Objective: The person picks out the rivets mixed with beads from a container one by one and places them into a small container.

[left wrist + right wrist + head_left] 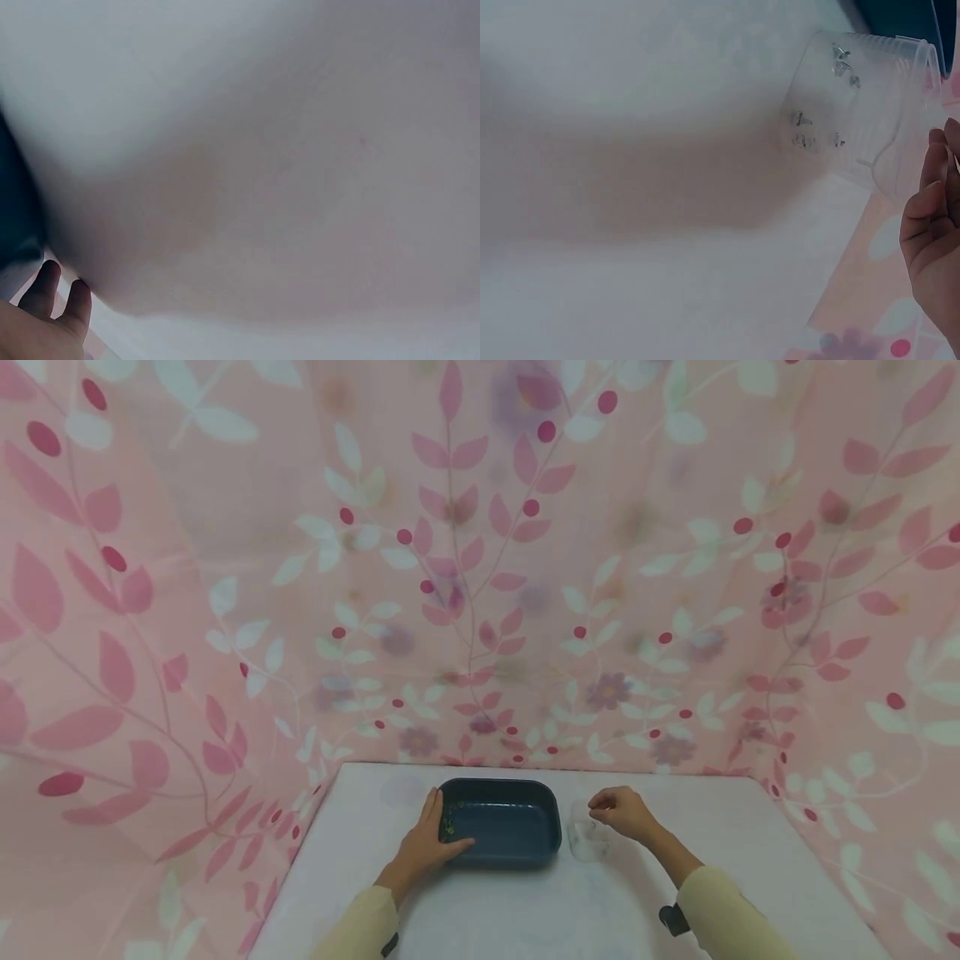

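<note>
A dark blue rectangular dish [498,835] stands on the white table, with small green and yellowish bits [449,827] along its inner left side. My left hand [431,839] rests against the dish's left side, its fingers straight along the far left corner and the thumb across the near rim. Right of the dish is a clear plastic container [855,112] with several small silvery bits [841,64] showing through its wall. Over its rim is my right hand [622,812], thumb and fingers curled together; I cannot tell whether something small is between the fingertips.
The white table [525,914] ends at the back against a pink cloth [480,610] printed with leaves and flowers, which also hangs at both sides. Dark straps [674,920] sit at the wrists, next to pale sleeves.
</note>
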The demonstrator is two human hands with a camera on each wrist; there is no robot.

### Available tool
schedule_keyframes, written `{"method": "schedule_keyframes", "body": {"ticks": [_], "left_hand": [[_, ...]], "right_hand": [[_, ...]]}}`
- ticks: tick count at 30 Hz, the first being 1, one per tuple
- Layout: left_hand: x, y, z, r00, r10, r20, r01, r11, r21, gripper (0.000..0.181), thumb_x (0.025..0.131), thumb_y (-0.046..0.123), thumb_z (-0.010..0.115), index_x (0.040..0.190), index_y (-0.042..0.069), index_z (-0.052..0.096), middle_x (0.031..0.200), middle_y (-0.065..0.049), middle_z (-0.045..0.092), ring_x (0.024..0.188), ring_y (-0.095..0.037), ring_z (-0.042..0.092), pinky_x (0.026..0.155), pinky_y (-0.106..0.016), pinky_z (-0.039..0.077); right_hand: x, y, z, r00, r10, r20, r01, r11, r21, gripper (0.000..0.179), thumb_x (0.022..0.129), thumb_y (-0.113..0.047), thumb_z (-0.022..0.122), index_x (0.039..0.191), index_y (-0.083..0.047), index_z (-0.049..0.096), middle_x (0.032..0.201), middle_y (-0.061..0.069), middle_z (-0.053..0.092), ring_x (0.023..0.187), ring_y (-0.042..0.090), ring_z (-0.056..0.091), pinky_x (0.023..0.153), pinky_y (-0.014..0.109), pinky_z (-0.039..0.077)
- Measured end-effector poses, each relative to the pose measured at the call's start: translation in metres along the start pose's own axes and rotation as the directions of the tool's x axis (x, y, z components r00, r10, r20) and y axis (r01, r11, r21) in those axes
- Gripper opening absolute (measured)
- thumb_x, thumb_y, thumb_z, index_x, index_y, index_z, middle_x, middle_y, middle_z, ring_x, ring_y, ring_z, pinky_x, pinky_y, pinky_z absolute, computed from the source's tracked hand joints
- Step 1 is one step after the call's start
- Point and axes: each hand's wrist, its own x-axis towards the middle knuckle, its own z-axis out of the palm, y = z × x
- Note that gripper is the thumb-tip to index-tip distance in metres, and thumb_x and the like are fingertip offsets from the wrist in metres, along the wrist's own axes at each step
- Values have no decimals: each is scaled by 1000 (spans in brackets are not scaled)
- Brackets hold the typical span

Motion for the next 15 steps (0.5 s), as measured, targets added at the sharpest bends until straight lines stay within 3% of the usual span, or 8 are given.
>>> {"method": "schedule_keyframes", "body": {"ticks": [3,7,12,15], "left_hand": [[2,1,-2,1000,1,1,-1,1000,14,118,78,69,69,160,9,9,167,-11,8,141,-34,42,99,-55,47],[2,1,-5,1000,-9,-2,9,1000,-2,118,77,67,71,159,8,11,167,-11,8,141,-34,42,99,-56,47],[2,-4,1,1000,4,8,-4,1000,-3,119,77,71,68,160,10,9,168,-10,7,137,-33,47,85,-49,53],[2,-8,3,1000,22,2,-22,1000,2,119,77,72,67,160,10,9,167,-10,7,137,-33,48,81,-46,53]], "right_hand": [[2,2,3,1000,-16,-21,16,1000,-10,11,88,-7,71,97,-1,74,86,4,72,74,14,61,65,27,52],[10,-6,14,996,-33,-84,38,998,59,14,88,-10,72,100,-2,73,87,5,72,72,13,62,63,25,52],[22,-31,38,992,-28,-120,48,985,166,19,87,-14,75,102,-3,73,90,6,73,71,13,62,61,23,52],[30,-50,57,990,-67,-123,90,978,190,17,86,-12,76,101,-3,74,91,6,74,72,13,63,63,22,53]]}}
